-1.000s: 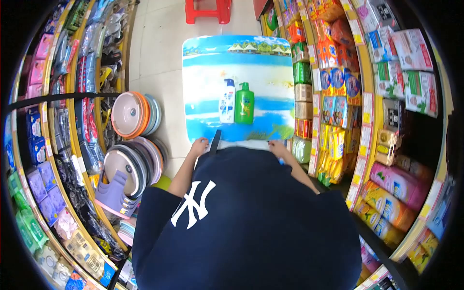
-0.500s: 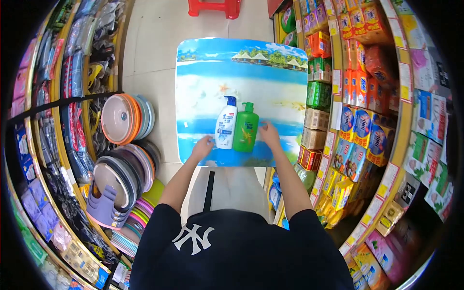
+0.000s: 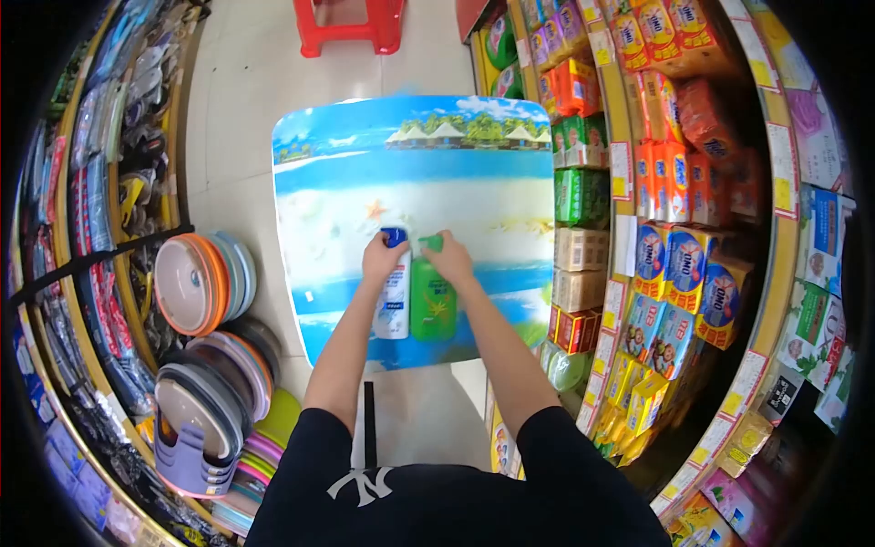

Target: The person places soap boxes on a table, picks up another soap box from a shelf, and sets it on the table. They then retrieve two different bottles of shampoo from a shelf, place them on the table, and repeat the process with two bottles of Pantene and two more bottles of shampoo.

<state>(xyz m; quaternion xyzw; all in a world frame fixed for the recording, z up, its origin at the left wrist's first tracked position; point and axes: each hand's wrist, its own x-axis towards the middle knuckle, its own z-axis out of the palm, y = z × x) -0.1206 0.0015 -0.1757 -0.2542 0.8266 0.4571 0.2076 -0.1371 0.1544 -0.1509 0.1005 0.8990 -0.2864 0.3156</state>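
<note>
Two pump bottles rest side by side on a beach-print table (image 3: pixel 410 196), pump ends pointing away from me. The white pump bottle (image 3: pixel 395 296) has a blue top and a label with blue print. My left hand (image 3: pixel 379 257) is closed around its neck, just by the blue pump. To its right is the green pump bottle (image 3: pixel 433 305), with a yellowish plant picture on its front. My right hand (image 3: pixel 450 259) grips this one at the green pump. My fingers partly cover both necks.
A red plastic stool (image 3: pixel 349 27) stands on the floor past the table. Stacked plastic basins (image 3: pixel 191 284) and a purple basket (image 3: pixel 193 456) are at the left, before shelves of packaged goods. Shelves with boxed soap and detergent (image 3: pixel 684 260) line the right side.
Both hands have moved from beside the bottles up to their pump ends and closed on them. The view has shifted, so the table and bottles appear lower and further left.
</note>
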